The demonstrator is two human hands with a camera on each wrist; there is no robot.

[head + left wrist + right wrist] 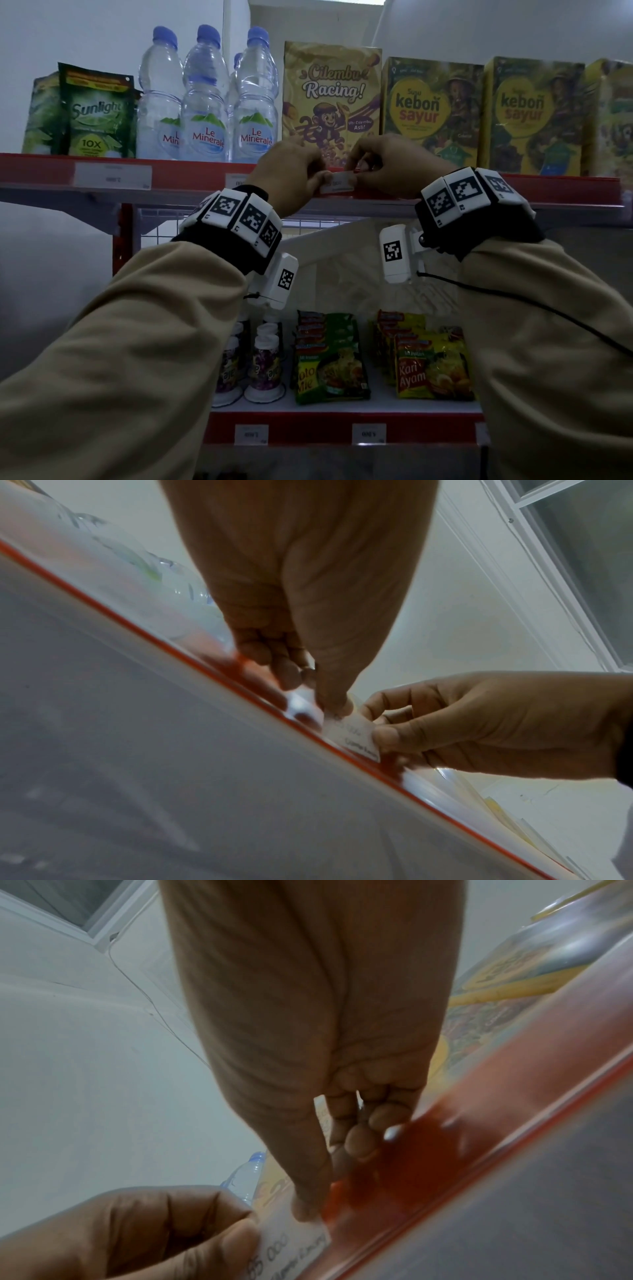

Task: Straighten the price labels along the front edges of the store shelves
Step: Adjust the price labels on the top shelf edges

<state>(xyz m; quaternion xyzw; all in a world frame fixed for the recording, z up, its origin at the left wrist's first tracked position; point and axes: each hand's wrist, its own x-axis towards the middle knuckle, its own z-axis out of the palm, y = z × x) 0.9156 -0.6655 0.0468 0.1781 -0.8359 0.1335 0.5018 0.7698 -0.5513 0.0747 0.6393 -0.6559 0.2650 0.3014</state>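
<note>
A small white price label sits on the red front strip of the upper shelf, below the Cilembu Racing box. My left hand pinches the label's left end and my right hand pinches its right end. In the left wrist view, the left thumb presses the label against the strip while the right hand holds its other end. In the right wrist view, the right thumb tip rests on the label's upper edge, and the left hand grips it from below left. Handwritten digits show on it.
Another label sits on the same strip at the left, and one is half hidden behind my left wrist. Water bottles, Sunlight pouches and kebon sayur boxes line the upper shelf. The lower shelf holds noodle packs and two labels.
</note>
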